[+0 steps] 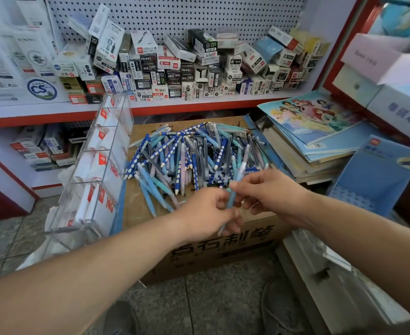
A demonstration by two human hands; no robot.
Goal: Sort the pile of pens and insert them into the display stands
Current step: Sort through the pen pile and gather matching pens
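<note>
The curled fingers of the left hand [208, 211] are covering the lower half of the pale blue pen [232, 199], and motion is smearing its tip below them. The right hand [271, 194], pinching the pen's upper part, is hiding some of the pen pile [189, 153]. The bottom edge is cutting off both forearms and a dark shoe [120, 320]. Blur is making the print on the white boxes [8, 59] at far left unreadable.

Both forearms [102, 269] are showing bare from wrist to the picture's edge, and the left hand [206, 211] and right hand [271, 194] are showing bare as well. Lower down the person is wearing shoes — a dark, rounded left shoe [123, 317], blurring at the frame's bottom, and a greyer right shoe [280, 310], its surface looking textured, the finer detail staying too soft to tell.
</note>
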